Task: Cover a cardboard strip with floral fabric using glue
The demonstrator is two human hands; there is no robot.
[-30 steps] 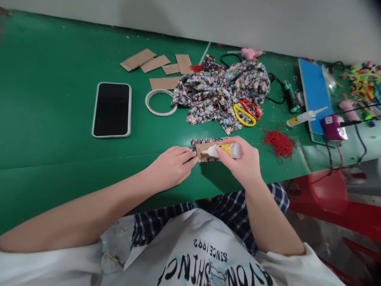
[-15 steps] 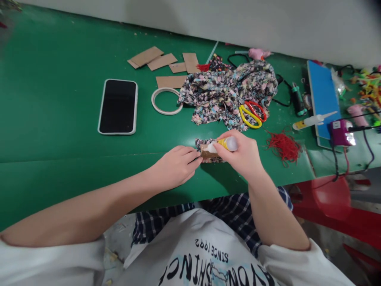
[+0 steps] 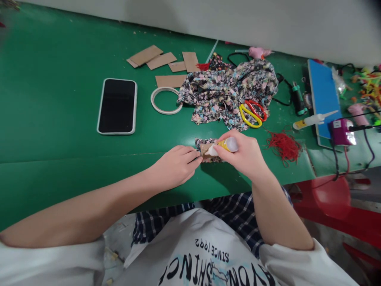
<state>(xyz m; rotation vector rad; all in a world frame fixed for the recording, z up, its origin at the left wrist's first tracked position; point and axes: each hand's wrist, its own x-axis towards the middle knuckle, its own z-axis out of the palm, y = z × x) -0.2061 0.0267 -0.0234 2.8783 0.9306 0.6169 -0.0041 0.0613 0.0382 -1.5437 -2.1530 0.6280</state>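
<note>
My right hand (image 3: pixel 242 153) is closed round a small glue bottle (image 3: pixel 229 144) with a yellow label and a white nozzle. The bottle is tilted, its nozzle pointing down and left at a small cardboard piece (image 3: pixel 204 148). That piece lies on a strip of floral fabric (image 3: pixel 205 141), which shows along its far and near edges; their right ends are hidden under my right hand. My left hand (image 3: pixel 178 167) has its fingers together, fingertips gripping the left end of the cardboard and fabric.
Beyond my hands lie crumpled floral cloth (image 3: pixel 229 91), scissors (image 3: pixel 251 114), a tape roll (image 3: pixel 153 101) and cardboard pieces (image 3: pixel 162 61). A phone (image 3: pixel 117 106) lies left. Rightward are red threads (image 3: pixel 284 146), a second glue bottle (image 3: pixel 309 120), a blue board (image 3: pixel 324 91) and a purple corded box (image 3: pixel 342 132).
The glue bottle's nozzle has shifted slightly towards me over the cardboard, with my right hand moving a little. My left hand has stayed in place.
</note>
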